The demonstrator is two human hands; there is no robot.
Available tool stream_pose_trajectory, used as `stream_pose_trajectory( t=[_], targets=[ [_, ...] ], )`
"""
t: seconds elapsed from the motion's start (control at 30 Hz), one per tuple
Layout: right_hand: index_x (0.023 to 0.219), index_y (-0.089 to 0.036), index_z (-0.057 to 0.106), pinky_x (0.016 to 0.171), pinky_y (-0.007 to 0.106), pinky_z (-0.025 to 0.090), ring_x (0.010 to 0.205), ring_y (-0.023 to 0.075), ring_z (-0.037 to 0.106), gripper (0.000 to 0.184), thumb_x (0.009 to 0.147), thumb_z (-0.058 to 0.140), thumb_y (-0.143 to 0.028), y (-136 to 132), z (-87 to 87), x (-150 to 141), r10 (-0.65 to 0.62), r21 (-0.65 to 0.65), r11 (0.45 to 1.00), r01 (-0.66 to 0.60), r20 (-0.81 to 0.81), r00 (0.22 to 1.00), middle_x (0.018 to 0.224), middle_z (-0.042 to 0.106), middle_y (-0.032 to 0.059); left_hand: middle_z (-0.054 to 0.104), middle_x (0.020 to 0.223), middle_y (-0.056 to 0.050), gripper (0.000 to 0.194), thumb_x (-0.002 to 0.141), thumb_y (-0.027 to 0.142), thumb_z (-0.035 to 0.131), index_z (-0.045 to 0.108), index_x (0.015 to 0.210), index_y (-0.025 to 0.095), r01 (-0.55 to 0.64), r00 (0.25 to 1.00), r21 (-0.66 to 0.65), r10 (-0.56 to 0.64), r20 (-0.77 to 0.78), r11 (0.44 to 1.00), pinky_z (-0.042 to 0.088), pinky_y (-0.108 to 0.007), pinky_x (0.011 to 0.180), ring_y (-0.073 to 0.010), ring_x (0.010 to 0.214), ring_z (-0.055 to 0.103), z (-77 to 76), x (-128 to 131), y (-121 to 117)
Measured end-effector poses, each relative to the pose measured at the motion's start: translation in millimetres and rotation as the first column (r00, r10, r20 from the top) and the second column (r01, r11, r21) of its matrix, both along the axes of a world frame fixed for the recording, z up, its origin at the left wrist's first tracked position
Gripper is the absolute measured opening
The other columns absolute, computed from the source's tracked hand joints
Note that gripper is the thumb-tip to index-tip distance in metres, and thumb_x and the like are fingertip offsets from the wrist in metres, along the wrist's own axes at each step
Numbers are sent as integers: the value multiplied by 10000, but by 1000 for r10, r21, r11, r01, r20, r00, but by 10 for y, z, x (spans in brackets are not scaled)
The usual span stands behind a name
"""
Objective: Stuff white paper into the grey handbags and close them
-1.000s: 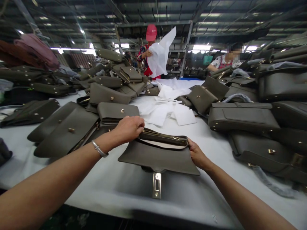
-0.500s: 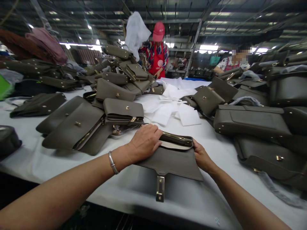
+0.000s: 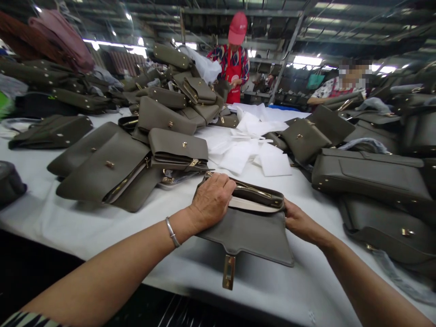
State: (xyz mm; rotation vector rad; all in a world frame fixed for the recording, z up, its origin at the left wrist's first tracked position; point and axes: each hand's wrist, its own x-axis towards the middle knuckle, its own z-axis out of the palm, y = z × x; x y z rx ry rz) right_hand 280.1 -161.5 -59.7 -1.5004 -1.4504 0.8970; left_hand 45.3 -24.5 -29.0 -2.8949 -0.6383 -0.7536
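An olive-grey handbag (image 3: 252,231) lies before me with its flap folded out toward me. A gold clasp plate (image 3: 228,272) hangs from the flap's edge, over the table's front. Its brass zip (image 3: 254,190) and a strip of pale lining show at the mouth. My left hand (image 3: 214,197), with a silver bangle on the wrist, is closed over the bag's left end; its fingertips are partly hidden in the opening. My right hand (image 3: 301,221) grips the right end, thumb side at the rim and fingers mostly behind the bag.
White paper sheets (image 3: 241,154) lie beyond the bag on the white-covered table (image 3: 102,231). Similar bags (image 3: 105,163) are heaped at left, with more bags (image 3: 368,175) at right. Across the table stands a person in a red cap (image 3: 237,29); another person (image 3: 340,88) is at far right.
My view has tilted down and shifted slightly left. Both hands keep their hold on the bag, its flap still folded out. The co-worker's raised white sheet has come down.
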Motion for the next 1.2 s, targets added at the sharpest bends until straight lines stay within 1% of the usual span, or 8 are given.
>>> stream_pose_trajectory(
  t=[0.13,0.3,0.37,0.57,0.8,0.97,1.07,1.2],
  targets=[
    [1350,-252,454,1008,428,414,1192,268,498,619,781,677,-349,-72,334,296,194,-185,962,-202,-58,979,1337,508,94,536,954,-81,189,876,141,443,550,1029,163,2,998,10,-3,60,1000,434,-394,878,-244,945,454,-82,-13,-26],
    [1143,-218,611,934,375,441,1068,243,571,402,825,592,-463,116,621,188,-42,-77,996,45,46,998,1161,624,91,535,844,-57,189,868,85,428,591,853,178,25,986,11,-26,167,1000,445,-356,778,-211,839,460,-184,-12,-21],
    [1074,-200,639,823,341,469,940,227,601,360,822,577,-450,276,676,-8,-20,-79,996,37,199,980,1042,661,74,546,839,-54,182,862,84,446,598,833,180,56,971,16,-58,231,998,445,-340,738,-204,827,465,-198,-12,-4],
    [942,-209,687,630,292,426,770,221,618,304,778,576,-439,661,775,-453,117,-201,979,30,677,726,862,692,65,586,834,-52,212,870,88,417,597,835,194,160,952,51,-167,255,986,454,-357,784,-208,854,493,-217,-55,22],
    [874,-142,670,661,376,468,824,324,660,193,734,549,-199,928,821,-565,177,-183,983,9,962,208,875,695,174,588,830,-57,171,781,47,426,511,811,192,212,977,-48,-213,-29,976,417,-406,766,-242,837,486,-43,-152,-109],
    [979,-153,614,672,369,490,829,310,665,252,753,548,-245,1062,767,-587,162,-162,987,-15,965,205,871,695,154,570,828,-43,164,766,59,435,497,821,201,272,959,-138,-280,-41,952,348,-390,722,-223,785,455,33,-167,-67],
    [1105,-132,534,633,390,499,787,338,661,512,695,653,-415,1081,727,-635,187,-175,982,-71,959,212,875,689,149,564,814,-31,178,762,61,437,503,844,205,295,955,-144,-295,22,945,340,-418,793,-214,791,453,27,-108,13],
    [1161,-96,474,651,407,497,752,307,662,448,732,579,-174,1157,715,-654,101,-84,989,-119,985,138,891,670,153,561,784,-7,177,719,76,489,505,832,211,266,963,-135,-257,76,955,231,-498,1013,-200,823,478,21,-23,102]
  ],
)
